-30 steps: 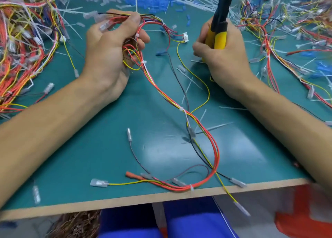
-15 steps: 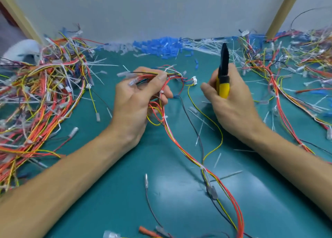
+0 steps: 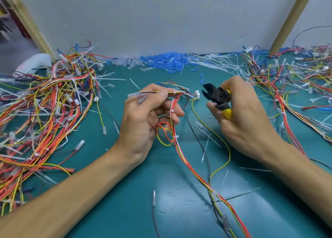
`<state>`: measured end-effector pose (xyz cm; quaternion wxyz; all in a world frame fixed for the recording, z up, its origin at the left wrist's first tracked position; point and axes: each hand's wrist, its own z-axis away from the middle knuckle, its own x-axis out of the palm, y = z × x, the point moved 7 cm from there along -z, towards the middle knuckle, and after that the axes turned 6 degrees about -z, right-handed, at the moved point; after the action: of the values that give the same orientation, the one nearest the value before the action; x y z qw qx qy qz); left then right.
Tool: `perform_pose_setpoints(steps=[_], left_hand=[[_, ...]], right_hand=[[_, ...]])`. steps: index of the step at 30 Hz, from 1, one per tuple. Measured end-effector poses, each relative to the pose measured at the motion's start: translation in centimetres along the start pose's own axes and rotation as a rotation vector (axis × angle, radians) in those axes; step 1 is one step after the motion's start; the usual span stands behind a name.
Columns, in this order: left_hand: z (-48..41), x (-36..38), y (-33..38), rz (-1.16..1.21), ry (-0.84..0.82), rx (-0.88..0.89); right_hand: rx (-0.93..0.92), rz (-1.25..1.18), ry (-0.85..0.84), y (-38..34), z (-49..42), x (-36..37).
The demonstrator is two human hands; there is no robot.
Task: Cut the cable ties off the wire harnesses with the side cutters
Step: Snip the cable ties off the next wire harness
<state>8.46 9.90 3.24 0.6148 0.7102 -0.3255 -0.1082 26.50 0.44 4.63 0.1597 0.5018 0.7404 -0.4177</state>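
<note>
Harness: your bundle of thin red, yellow, white and black wires [image 3: 177, 147] hangs from your left hand [image 3: 143, 122] at the centre of the view. Its tail trails toward 5 o'clock across the teal work mat [image 3: 125, 216].
Ties: one small white plastic cable tie [image 3: 171, 110] sits against your curled fingers. A second [image 3: 175, 137] binds the loop at 6 o'clock of it, and a third [image 3: 173, 92] seems to sit by your thumb tip.
Left hand: your thumb and forefinger pinch the top branch, and the other fingers curl round the loop.
Plug: the small white plastic connector [image 3: 196, 95] ends that branch at 3 o'clock of your thumb.
Cutters: the black-headed, yellow-handled side cutters [image 3: 216, 97] point to 9 o'clock. The jaws are a little apart, just beside the connector, and touch no tie yet.
Right hand [image 3: 240, 119]: it is wrapped round the handles.
Risk, wires: the ties hug the strands. I judge a nose pushed in too deep would nick insulation or sever a wire.
Risk, fingers: the nearest tie lies on your fingers, so a cut there could catch skin.
Risk, plug: closing here would likely bite the connector's leads.
Surroundings: tangled harness heaps lie at 9 o'clock [image 3: 45, 102] and 2 o'clock [image 3: 296, 86], and blue plastic sleeves [image 3: 167, 61] at 12 o'clock. The trailing tail could snag loose wires.
</note>
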Motion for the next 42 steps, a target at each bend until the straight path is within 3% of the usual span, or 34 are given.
perform_pose_setpoints(steps=[4,9,17,27,42], left_hand=[[0.4,0.6,-0.1,-0.049,-0.043,0.009],[0.8,1.1,0.0,-0.079,-0.076,0.051],[0.8,1.0,0.4,-0.081,-0.062,0.063],[1.2,1.8,0.0,-0.106,-0.110,0.055],[1.7,2.2,0.9,-0.258,-0.106,0.192]], right_hand=[[-0.080,0.200,-0.039,-1.0,-0.2,-0.1],[-0.113,0.273,-0.068,-2.5,0.1,-0.5],[-0.037,0.121,-0.032,-2.0,0.1,-0.7],[-0.044,0.063,-0.070,-2.7,0.2,-0.6],[-0.077,0.063,-0.117,-3.2,0.2,-1.1]])
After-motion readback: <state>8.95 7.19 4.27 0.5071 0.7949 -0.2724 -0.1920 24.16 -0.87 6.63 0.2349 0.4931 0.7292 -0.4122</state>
